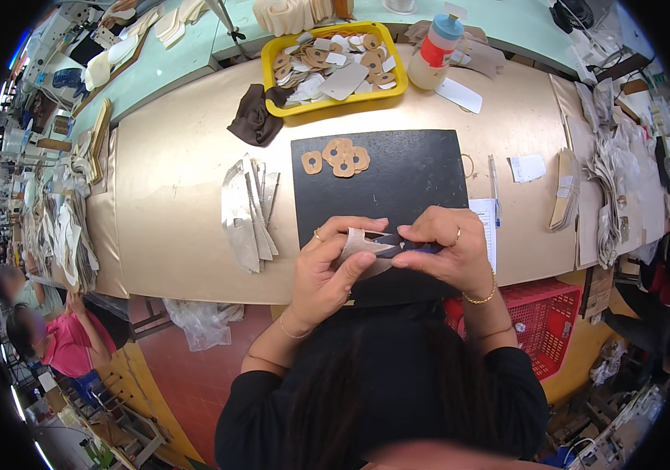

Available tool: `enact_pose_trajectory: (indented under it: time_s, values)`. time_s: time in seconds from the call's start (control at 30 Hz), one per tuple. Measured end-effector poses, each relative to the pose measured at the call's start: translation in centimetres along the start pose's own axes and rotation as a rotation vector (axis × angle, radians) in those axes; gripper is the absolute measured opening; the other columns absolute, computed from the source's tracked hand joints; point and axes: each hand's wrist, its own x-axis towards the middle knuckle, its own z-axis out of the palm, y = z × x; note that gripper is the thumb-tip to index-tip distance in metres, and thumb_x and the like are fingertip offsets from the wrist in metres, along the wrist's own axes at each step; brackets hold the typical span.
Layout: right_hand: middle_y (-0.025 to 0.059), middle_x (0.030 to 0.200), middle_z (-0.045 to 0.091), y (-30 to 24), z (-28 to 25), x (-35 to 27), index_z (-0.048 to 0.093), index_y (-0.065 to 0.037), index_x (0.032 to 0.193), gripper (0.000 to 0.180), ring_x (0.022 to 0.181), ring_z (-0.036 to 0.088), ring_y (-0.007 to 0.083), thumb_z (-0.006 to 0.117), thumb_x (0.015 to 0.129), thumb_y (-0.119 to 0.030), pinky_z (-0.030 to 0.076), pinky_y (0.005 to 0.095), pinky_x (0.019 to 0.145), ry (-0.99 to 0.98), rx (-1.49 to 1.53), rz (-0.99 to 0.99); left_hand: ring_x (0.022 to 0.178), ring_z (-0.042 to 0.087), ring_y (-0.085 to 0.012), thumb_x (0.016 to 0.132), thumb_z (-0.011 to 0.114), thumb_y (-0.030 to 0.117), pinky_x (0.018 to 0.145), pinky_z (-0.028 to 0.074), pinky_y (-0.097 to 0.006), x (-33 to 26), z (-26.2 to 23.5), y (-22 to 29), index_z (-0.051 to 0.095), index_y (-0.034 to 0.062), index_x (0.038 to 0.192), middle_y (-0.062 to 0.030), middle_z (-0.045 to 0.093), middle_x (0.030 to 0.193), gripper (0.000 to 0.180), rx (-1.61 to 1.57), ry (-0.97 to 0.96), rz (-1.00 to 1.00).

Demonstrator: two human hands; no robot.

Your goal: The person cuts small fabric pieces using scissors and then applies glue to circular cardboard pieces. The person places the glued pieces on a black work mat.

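At the near edge of a black cutting mat (382,176), both my hands work close together on one piece. My left hand (333,262) is closed round a curved grey-beige piece of material (357,243), thumb in front and fingers behind. My right hand (446,243) pinches a dark blue tool (427,247) that looks like small snips. Its dark narrow end reaches to the piece's opening; my fingers cover much of it. On the mat's far left part lie several tan rounded patches (338,149) with dark holes in the middle.
A yellow tray (272,106) of cut pieces stands beyond the mat, near a brown cloth (255,117) and a blue-capped bottle (434,53). Grey strips (249,215) lie left; a pen (495,188) and paper (484,210) lie right. A red crate (543,313) sits below the table.
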Motion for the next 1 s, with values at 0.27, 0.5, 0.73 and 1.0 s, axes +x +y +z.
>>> enact_pose_trajectory:
  time_s: [0.27,0.5,0.73,1.0]
  values:
    - [0.005,0.065,0.065,0.11,-0.13,0.35,0.067,-0.006,0.075,0.026,0.054,0.063,0.0191,0.086,0.066,-0.022,0.046,0.0276,0.049,0.065,-0.067,-0.072,0.115,0.059,-0.0297,0.093,0.063,0.025,0.098,0.046,-0.039,0.22,-0.29,-0.2,0.067,-0.0067,0.099,-0.0159,0.06,0.118,0.033,0.071,-0.052,0.017]
    - [0.0058,0.065,0.065,0.13,-0.1,0.01,0.066,-0.005,0.074,0.027,0.055,0.063,0.0192,0.086,0.066,-0.021,0.046,0.0273,0.049,0.087,-0.041,-0.021,0.115,0.059,-0.0289,0.092,0.065,0.025,0.097,0.046,-0.038,0.4,-0.15,-0.01,0.067,-0.007,0.097,-0.0157,0.06,0.118,0.032,0.134,-0.052,0.056]
    - [0.0068,0.068,0.065,0.08,-0.14,0.25,0.066,-0.005,0.075,0.028,0.057,0.064,0.0197,0.086,0.066,-0.021,0.047,0.0274,0.049,0.061,-0.014,-0.027,0.112,0.061,-0.0278,0.091,0.066,0.022,0.094,0.049,-0.036,0.52,-0.08,0.45,0.069,-0.0073,0.097,-0.0152,0.061,0.117,0.03,0.21,-0.06,0.074]
    - [0.0061,0.065,0.065,0.02,0.04,0.08,0.066,-0.005,0.075,0.025,0.055,0.063,0.0192,0.086,0.067,-0.019,0.047,0.0273,0.049,0.092,-0.047,-0.023,0.112,0.061,-0.0273,0.091,0.066,0.022,0.094,0.048,-0.035,0.63,-0.07,0.31,0.069,-0.007,0.098,-0.0154,0.062,0.117,0.03,0.206,-0.059,0.095]
